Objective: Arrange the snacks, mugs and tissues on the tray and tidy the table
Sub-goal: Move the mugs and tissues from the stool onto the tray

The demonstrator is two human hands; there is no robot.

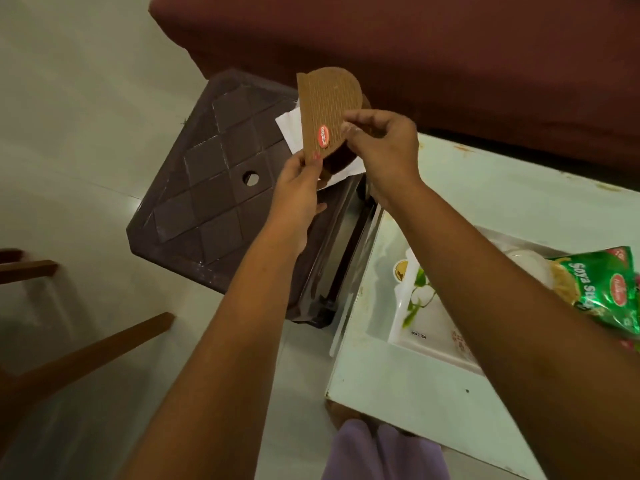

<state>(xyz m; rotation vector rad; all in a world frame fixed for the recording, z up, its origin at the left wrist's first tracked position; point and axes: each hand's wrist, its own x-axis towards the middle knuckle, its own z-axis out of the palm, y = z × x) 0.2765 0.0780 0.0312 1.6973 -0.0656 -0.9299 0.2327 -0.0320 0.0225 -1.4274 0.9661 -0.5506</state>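
One brown stool [214, 188] stands at left, bearing white tissues [289, 131]; count not discernible. Above it, one brown ribbed plastic coaster-like piece [327, 105] is held aloft: left hand [298, 192] pinches its lower corner, right hand [384, 147] pinches its right edge. It appears light, stiff, best held by the edges. On the table [519, 202], one tray [429, 337] holds one green snack packet [595, 289], likely crushable.

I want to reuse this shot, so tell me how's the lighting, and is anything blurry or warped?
Head view: dim, warm-greenish light; the brown holder pinched by the left hand and right hand is fairly sharp. A glare streak runs along the stool edge. Wide-angle distortion stretches the forearms; the snack packet and tray are soft.
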